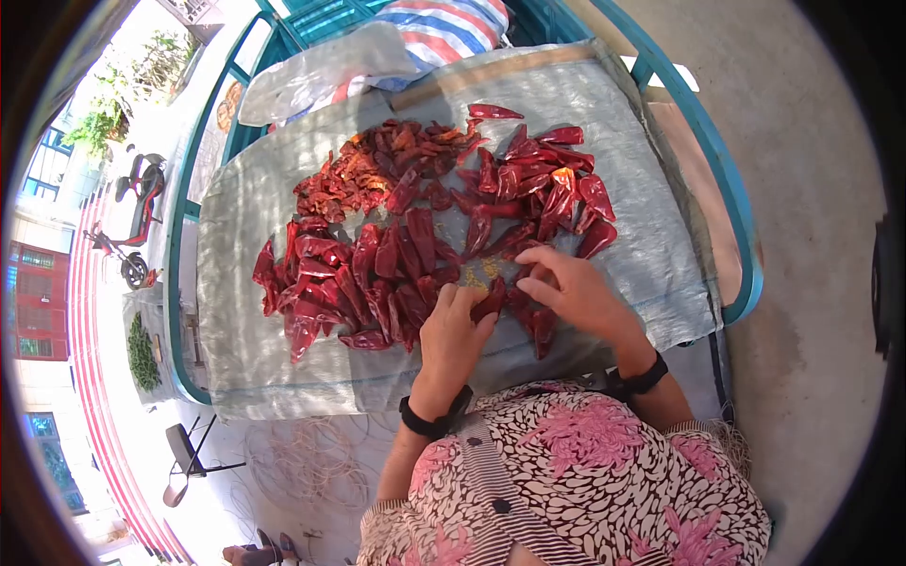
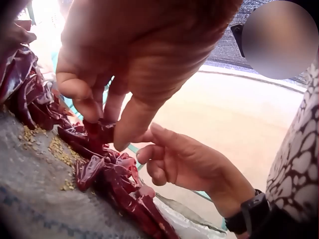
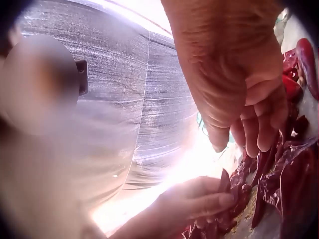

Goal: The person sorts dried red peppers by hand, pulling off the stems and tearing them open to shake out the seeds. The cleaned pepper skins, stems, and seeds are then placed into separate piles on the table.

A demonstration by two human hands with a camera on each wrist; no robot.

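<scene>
My left hand (image 1: 451, 332) pinches a dried red chili pepper (image 1: 490, 300) between thumb and fingers, low over the cloth. In the left wrist view the dark, wrinkled pepper (image 2: 98, 132) shows at the fingertips. My right hand (image 1: 583, 294) hovers just right of it, fingers loosely bent and thumb apart. Nothing shows between those fingers in the right wrist view, where the hand (image 3: 229, 74) hangs over the peppers. Yellow seeds (image 1: 478, 274) lie scattered beyond the left hand. A few peppers (image 1: 542, 325) lie beneath and beside the right hand.
Whole peppers pile up at left (image 1: 321, 283) and at back right (image 1: 538, 174). Smaller, torn-looking red pieces (image 1: 354, 174) form a heap behind. All lie on a grey cloth (image 1: 642, 245) inside a teal metal frame (image 1: 722, 189). A striped bag (image 1: 448, 28) sits at the back.
</scene>
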